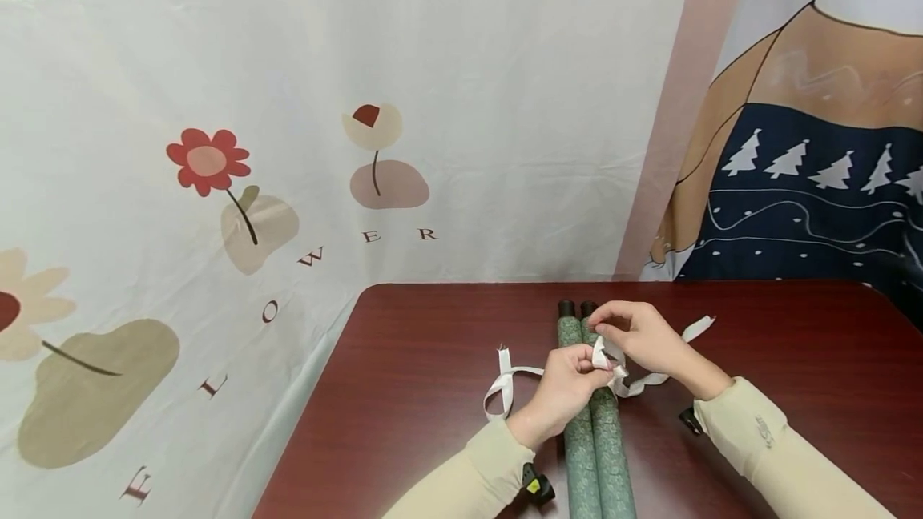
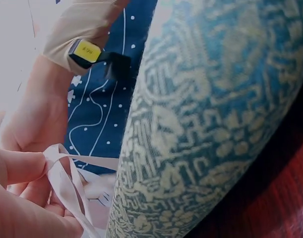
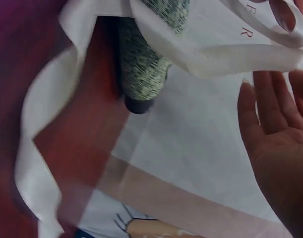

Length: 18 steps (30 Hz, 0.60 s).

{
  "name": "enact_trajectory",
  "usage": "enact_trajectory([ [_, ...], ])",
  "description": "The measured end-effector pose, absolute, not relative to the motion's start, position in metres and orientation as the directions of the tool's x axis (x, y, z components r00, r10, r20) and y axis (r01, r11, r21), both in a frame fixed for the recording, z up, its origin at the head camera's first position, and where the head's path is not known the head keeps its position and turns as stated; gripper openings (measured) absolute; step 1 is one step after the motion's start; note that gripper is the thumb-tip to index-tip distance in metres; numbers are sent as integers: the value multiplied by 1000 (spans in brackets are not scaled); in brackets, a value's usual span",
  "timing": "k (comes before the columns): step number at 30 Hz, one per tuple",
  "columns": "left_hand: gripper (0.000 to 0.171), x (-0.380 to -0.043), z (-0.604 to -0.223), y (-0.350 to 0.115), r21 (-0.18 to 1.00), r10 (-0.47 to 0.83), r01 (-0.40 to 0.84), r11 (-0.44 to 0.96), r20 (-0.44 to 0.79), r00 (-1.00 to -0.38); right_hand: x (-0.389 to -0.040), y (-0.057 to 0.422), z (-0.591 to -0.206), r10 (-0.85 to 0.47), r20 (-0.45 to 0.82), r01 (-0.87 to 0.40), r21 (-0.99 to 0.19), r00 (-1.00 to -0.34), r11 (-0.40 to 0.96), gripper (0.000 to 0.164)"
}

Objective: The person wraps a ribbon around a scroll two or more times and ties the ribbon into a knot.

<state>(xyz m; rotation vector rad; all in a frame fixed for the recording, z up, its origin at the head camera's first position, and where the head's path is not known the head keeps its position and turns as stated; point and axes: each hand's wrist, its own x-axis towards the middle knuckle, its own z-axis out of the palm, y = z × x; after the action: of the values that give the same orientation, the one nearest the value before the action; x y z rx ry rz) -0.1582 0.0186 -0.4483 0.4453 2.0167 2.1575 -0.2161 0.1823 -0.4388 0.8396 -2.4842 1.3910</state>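
Two long rolls in green patterned fabric (image 1: 579, 443) lie side by side on the table, their dark knobs (image 1: 566, 308) at the far end. A white ribbon (image 1: 505, 383) passes across them, with loose ends on both sides. My left hand (image 1: 562, 387) pinches a loop of the ribbon (image 2: 67, 191) over the rolls between thumb and fingers. Just above and to the right, my right hand (image 1: 645, 335) holds the ribbon at its fingertips, its other fingers loosely bent. In the right wrist view, the ribbon (image 3: 230, 59) runs taut towards the fingers.
A dark red table (image 1: 425, 327) carries the rolls. Behind it hangs a pale curtain (image 1: 505, 102) with printed flowers and letters, and a bear print at the right. A small black wrist device (image 1: 537, 485) sits at the left cuff.
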Motion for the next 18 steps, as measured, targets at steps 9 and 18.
enact_trajectory([
  [9, 9, -151, -435, 17, 993, 280, 93, -66, 108, -954, -193, 193, -447, -299, 471, -558, -725, -830, 405, 35],
  [18, 7, -152, -439, 17, 996, 252, 81, -48, 91, -964, -167, 191, -429, -413, 519, -647, -709, -749, 282, 43],
])
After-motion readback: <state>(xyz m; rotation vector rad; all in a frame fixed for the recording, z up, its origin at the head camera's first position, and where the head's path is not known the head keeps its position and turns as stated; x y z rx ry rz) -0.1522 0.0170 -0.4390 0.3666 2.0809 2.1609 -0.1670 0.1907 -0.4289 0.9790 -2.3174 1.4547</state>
